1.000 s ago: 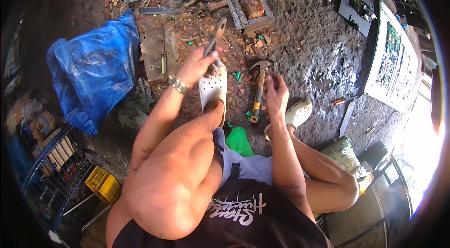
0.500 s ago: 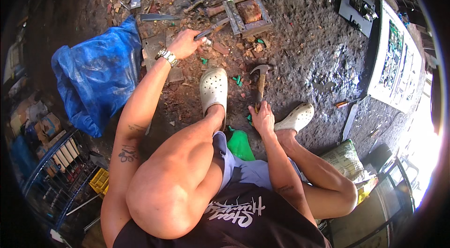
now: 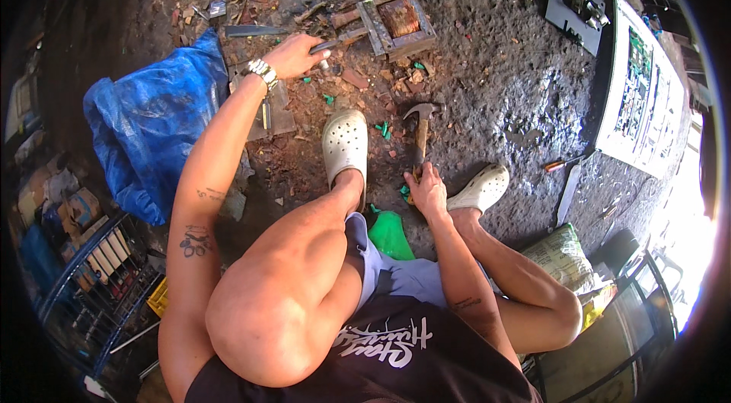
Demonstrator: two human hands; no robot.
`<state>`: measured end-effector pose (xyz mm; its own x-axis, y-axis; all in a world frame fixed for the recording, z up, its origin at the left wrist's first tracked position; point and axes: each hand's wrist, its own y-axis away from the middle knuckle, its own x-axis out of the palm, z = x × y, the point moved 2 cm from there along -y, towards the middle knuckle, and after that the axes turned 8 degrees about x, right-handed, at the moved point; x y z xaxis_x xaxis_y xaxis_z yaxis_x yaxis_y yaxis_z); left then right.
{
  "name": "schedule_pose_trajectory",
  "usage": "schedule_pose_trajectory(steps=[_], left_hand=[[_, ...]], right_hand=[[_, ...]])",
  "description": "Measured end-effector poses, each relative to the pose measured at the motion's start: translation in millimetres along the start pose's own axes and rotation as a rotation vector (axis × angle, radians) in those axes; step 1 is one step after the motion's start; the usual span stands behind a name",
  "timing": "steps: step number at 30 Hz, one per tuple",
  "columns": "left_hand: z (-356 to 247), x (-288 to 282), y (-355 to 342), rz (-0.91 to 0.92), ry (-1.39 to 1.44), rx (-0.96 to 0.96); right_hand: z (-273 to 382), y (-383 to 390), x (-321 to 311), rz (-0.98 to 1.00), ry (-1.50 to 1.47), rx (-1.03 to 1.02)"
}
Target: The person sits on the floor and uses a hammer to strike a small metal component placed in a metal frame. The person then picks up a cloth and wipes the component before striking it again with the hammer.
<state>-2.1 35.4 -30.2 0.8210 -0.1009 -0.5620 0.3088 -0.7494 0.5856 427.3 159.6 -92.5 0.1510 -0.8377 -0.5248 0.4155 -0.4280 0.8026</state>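
A dark-handled flat tool point(image 3: 328, 46) is gripped in my left hand point(image 3: 295, 57), which is stretched out at the far left. The tool's far end reaches the side of a metal-framed block point(image 3: 373, 22) with a reddish-brown coil point(image 3: 399, 17) in its middle, like a transformer. My right hand point(image 3: 428, 191) is closed on the lower handle of a claw hammer point(image 3: 422, 129). The hammer's head lies near the ground, nearer to me than the block. Just past my left hand rests a long dark blade point(image 3: 257, 30).
A blue tarp bundle point(image 3: 164, 117) sits left; my pale clogs point(image 3: 345, 148) stand between. Green scraps point(image 3: 383, 129) and reddish chips litter the dirt. On the right are a large knife point(image 3: 567, 193), a white panel with circuit boards point(image 3: 640, 98) and a sack point(image 3: 560, 258).
My left hand has shifted slightly left and away from me, and the tool it holds now lies at a flatter angle. My right hand and the hammer have hardly moved.
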Motion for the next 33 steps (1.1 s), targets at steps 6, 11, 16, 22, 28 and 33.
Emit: schedule_pose_trajectory(steps=[6,11,16,22,28,33], left_hand=[[-5,-14,-16,0.054,-0.221,-0.001],[-12,-12,-22,0.151,-0.292,0.027],[-25,-5,-18,0.128,-0.375,-0.191],[-65,-18,-50,0.352,-0.905,-0.07],[-68,-18,-95,0.222,-0.89,-0.478],[-47,-19,-71,0.589,-1.313,-0.277]], right_hand=[[-1,4,-3,0.004,-0.008,-0.013],[2,6,3,-0.142,0.039,0.031],[5,5,7,-0.19,0.077,0.065],[7,23,-6,-0.293,-0.005,0.046],[8,27,-19,-0.298,-0.054,0.025],[-6,32,-31,-0.311,-0.132,0.096]])
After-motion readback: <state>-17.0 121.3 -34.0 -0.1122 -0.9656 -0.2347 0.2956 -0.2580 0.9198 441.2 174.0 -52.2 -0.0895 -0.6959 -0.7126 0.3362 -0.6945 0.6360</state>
